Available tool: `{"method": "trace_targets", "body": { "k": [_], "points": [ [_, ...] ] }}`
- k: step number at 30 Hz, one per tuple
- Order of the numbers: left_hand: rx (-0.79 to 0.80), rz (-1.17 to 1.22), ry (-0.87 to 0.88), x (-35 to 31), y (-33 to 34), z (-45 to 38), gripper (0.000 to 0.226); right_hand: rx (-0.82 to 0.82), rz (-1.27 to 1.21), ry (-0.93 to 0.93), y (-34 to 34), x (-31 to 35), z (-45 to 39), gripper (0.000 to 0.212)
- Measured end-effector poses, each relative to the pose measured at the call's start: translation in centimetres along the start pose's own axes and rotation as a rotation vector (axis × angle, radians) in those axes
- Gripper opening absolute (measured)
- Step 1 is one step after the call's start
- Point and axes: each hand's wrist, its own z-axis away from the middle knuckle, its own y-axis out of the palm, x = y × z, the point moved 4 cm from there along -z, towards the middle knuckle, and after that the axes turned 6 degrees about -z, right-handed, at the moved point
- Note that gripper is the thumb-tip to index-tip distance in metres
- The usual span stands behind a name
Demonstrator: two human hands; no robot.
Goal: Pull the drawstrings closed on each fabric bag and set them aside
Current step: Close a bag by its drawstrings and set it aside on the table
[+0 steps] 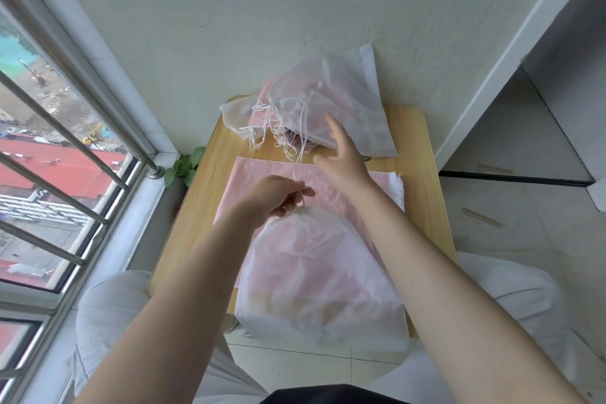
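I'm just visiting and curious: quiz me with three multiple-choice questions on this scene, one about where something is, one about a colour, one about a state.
1. Where is the pile of finished bags?
A. far end of the table
B. on the floor
C. on the person's lap

2. What colour is the flat cloth on the wooden table?
A. green
B. pink
C. black

3. What is the left hand doing?
A. resting flat
B. pinching the drawstring of the near bag
C. holding scissors

Answers: 1 A, it lies against the wall; 2 B, pale pink shows; 3 B, fingers grip the cord at the bag's gathered neck.
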Motion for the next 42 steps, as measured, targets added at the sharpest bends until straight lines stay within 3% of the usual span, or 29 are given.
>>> {"method": "trace_targets", "body": {
  "k": [4, 9, 16, 18, 22, 27, 34, 42],
  "points": [
    [0.011, 0.07, -0.068, 0.0, -0.3, -0.4, 0.029, 0.178, 0.064, 0.099, 1.5, -3.3, 1.2, 0.021],
    [-0.033, 0.026, -0.08, 0.3, -0.5, -0.6, 0.028, 0.142, 0.057, 0.051, 2.3, -4.0, 1.4, 0.011],
    [-0.144, -0.05, 0.023, 0.7, -1.4, -0.5, 0.022, 0.221, 0.019, 0.209, -0.1, -4.9, 1.0, 0.014],
    [-0.147, -0.093, 0.048, 0.5, -1.0, -0.5, 0.024, 0.209, 0.016, 0.211, -0.1, -4.7, 1.1, 0.01],
    [-0.12, -0.103, 0.12, -0.1, -0.2, -0.3, 0.009, 0.262, -0.054, 0.212, 1.2, -3.7, 1.5, 0.029],
    [-0.136, -0.119, 0.173, -0.7, -0.2, 0.4, 0.01, 0.295, -0.023, 0.2, 2.5, -3.6, 1.8, 0.022],
    [-0.101, -0.218, 0.066, -0.6, -0.3, 0.8, 0.013, 0.203, 0.044, 0.145, 2.4, -3.5, 2.0, 0.02],
    [-0.251, -0.195, 0.033, 0.2, -1.5, 0.7, 0.003, 0.14, 0.257, 0.001, 3.0, -3.8, 1.7, 0.014]
  ]
}}
